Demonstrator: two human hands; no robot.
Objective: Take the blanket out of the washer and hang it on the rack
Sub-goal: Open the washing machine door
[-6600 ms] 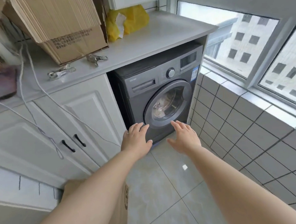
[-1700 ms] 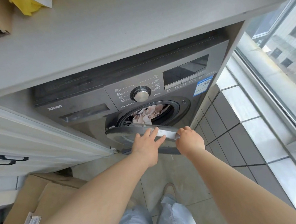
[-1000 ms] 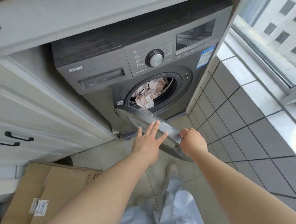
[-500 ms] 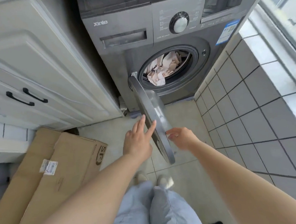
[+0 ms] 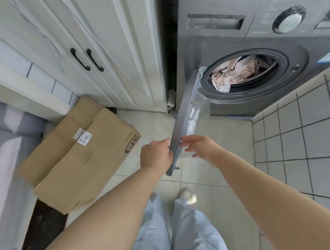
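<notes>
Washer (image 5: 232, 34): a dark grey front-loader is seen at upper right, set beside a white cabinet (image 5: 99, 41) with two black handles.
Washer door (image 5: 187, 121): it is swung wide open on its left hinge and is viewed nearly edge-on, its clear bowl facing right.
Blanket (image 5: 232, 73): a crumpled beige and white cloth is seen inside the drum, bunched at the left of the round opening, with one corner hanging over the inner lip.
Left hand (image 5: 155, 156): it is placed against the outer face of the door near its free edge, fingers loosely curled; nothing is gripped, though contact at the fingertips cannot be told for certain.
Right hand (image 5: 200, 145): it is held open on the inner side of the door, fingers spread narrowly and touching the rim near the glass.
Floor (image 5: 213, 184): pale tiles are shown, with flattened cardboard boxes (image 5: 82, 150) lying at left.
Wall at right (image 5: 301, 131): it is covered in grey square tiles.
Person: light blue trousers and one pale shoe (image 5: 184, 195) are visible below the forearms.
</notes>
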